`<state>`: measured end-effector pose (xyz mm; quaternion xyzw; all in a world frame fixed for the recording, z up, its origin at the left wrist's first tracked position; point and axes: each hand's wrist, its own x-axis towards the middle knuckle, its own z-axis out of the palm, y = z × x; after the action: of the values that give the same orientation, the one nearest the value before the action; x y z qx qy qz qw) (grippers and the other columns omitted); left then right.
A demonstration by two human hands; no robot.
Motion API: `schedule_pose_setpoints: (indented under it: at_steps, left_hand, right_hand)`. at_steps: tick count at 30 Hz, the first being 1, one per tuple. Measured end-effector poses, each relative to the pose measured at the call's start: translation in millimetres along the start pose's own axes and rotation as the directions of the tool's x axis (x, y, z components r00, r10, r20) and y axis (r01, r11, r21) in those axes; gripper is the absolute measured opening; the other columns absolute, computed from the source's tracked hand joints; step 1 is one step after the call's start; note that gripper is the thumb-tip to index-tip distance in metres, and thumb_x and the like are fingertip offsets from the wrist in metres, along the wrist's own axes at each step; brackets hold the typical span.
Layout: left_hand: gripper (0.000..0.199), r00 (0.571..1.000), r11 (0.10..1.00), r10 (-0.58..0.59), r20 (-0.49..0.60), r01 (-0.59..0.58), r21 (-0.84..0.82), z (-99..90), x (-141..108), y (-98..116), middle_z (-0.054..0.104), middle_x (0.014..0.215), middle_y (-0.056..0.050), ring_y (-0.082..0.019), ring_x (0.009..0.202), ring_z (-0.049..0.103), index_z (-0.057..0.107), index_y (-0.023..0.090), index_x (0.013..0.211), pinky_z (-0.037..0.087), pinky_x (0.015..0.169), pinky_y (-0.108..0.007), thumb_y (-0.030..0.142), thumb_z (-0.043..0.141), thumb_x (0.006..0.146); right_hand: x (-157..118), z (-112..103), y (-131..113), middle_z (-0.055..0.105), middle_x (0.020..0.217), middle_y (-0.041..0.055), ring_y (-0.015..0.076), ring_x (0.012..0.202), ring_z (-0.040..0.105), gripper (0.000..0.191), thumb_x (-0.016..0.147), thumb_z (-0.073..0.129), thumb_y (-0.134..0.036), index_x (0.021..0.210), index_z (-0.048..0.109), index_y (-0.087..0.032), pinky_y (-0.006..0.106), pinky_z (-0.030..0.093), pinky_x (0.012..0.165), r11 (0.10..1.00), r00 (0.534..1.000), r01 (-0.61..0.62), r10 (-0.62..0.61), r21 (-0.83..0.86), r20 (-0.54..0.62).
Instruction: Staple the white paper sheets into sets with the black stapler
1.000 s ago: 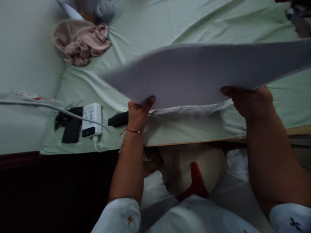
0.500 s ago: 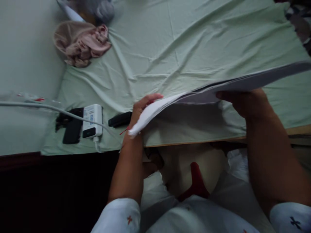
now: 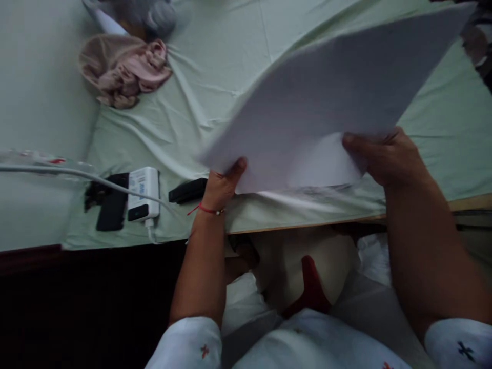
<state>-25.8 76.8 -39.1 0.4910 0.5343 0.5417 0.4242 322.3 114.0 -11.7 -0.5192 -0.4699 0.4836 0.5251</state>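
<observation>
Both hands are engaged with one item, a large pale paper [image 3: 307, 102] at the centre and upper right of the frame. It is held above a wrinkled green sheet [image 3: 430, 174] and bowed along its length, with its far right corner raised. A lighter patch shows on its face beside the right hand [image 3: 395, 156].

The left hand [image 3: 220, 188] pinches the lower left of the paper, its thumb [image 3: 237, 168] laid on the near face; its other fingers are behind the paper and cannot be inspected. The right hand pinches the lower right edge likewise, its thumb [image 3: 352, 142] on the near face and its other fingers mostly concealed. A red string [image 3: 209, 209] circles the left wrist.

Just left of the left hand lies a black case [image 3: 187, 190]. Further left, on the same sheet, are a white power bank [image 3: 144, 192], a grey cable [image 3: 80, 172] passing over it, and a dark phone [image 3: 110, 212] beside it. A crumpled pink cloth [image 3: 130, 72] lies at upper left, below a bag-like bundle [image 3: 151, 18], which is blurred. A red object [image 3: 309, 287] shows at lower centre; its kind cannot be determined.
</observation>
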Motion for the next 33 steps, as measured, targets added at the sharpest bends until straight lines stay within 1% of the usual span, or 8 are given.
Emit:
schedule_pose_setpoints:
  at_steps: [5,11,15,18,24,26,29,33]
  left_hand:
    - [0.065,0.997,0.995,-0.033,-0.068,0.027,-0.092,11.6,-1.2,-2.6,0.081,0.117,-0.011,-0.029,0.121,0.074,0.078,0.023,0.108,0.060,0.109,-0.044,0.077,0.086,0.074]
    - [0.062,0.983,0.985,0.167,-0.076,-0.163,0.056,-3.3,5.8,-12.4,0.080,0.109,-0.008,-0.028,0.121,0.074,0.077,0.023,0.110,0.051,0.119,-0.043,0.071,0.088,0.073]
    - [0.068,0.987,0.953,0.159,0.017,-0.158,0.258,-13.1,8.6,-15.1,0.079,0.110,-0.010,-0.031,0.121,0.072,0.075,0.020,0.116,0.051,0.118,-0.046,0.060,0.096,0.065]
    - [0.068,0.987,0.947,0.160,0.025,-0.161,0.279,-15.3,9.5,-15.1,0.078,0.114,-0.011,-0.031,0.124,0.070,0.072,0.021,0.119,0.053,0.115,-0.045,0.056,0.095,0.066]
    - [0.045,0.982,0.899,0.175,0.067,-0.187,0.395,-15.1,11.5,-14.3,0.078,0.097,-0.007,-0.034,0.113,0.073,0.073,0.025,0.085,0.059,0.110,-0.051,0.064,0.091,0.071]
    - [0.044,0.978,0.883,0.203,0.049,-0.204,0.423,-11.6,11.6,-14.3,0.078,0.101,-0.008,-0.035,0.119,0.072,0.075,0.026,0.088,0.054,0.116,-0.054,0.064,0.091,0.073]
    - [0.054,0.980,0.949,0.194,-0.038,-0.178,0.260,-4.0,8.7,-13.6,0.079,0.113,-0.010,-0.032,0.124,0.071,0.077,0.024,0.104,0.051,0.120,-0.050,0.069,0.087,0.076]
    - [0.063,0.999,0.999,0.024,-0.032,-0.025,-0.041,5.6,0.0,-7.3,0.081,0.110,-0.008,-0.028,0.113,0.075,0.076,0.023,0.109,0.062,0.103,-0.041,0.073,0.089,0.072]
  right_hand:
    - [0.1,1.5,0.1,0.077,0.091,0.0012,0.0124,0.080,0.067,0.036,0.065,0.101,-0.032,0.090,0.079,-0.018,0.026,0.060,0.078,1.000,0.997,0.010,-0.010,-0.003,-0.083]
    - [2.8,1.7,3.4,0.077,0.110,0.0000,0.0154,0.105,0.069,0.046,0.058,0.104,-0.024,0.096,0.079,-0.022,0.032,0.059,0.101,0.965,0.964,0.256,-0.250,0.063,-0.095]
    - [1.7,-2.0,1.4,0.076,0.100,0.0031,0.0186,0.099,0.069,0.041,0.058,0.104,-0.025,0.087,0.076,-0.019,0.037,0.060,0.099,0.980,0.980,0.198,-0.198,-0.019,0.025]
    - [1.0,-2.0,-1.2,0.077,0.110,0.0042,0.0205,0.106,0.068,0.050,0.054,0.103,-0.021,0.096,0.076,-0.020,0.039,0.057,0.104,0.976,0.983,0.179,-0.183,-0.122,-0.024]
    - [1.3,-1.3,-1.4,0.078,0.107,0.0040,0.0232,0.107,0.069,0.049,0.055,0.102,-0.023,0.096,0.077,-0.021,0.043,0.058,0.102,0.985,0.988,0.148,-0.145,-0.085,0.043]
    - [1.3,-1.5,-0.9,0.079,0.109,0.0041,0.0227,0.107,0.070,0.053,0.055,0.102,-0.021,0.103,0.078,-0.020,0.042,0.058,0.102,0.986,0.994,0.106,-0.103,-0.128,0.030]
    - [2.0,-1.3,0.1,0.079,0.107,0.0023,0.0196,0.102,0.071,0.046,0.059,0.100,-0.024,0.100,0.079,-0.021,0.038,0.060,0.101,0.991,0.992,0.120,-0.122,-0.065,-0.029]
    - [2.8,0.8,-0.6,0.078,0.092,0.0004,0.0170,0.086,0.070,0.035,0.063,0.098,-0.030,0.088,0.076,-0.021,0.037,0.062,0.093,1.000,0.996,0.030,-0.029,0.005,-0.080]
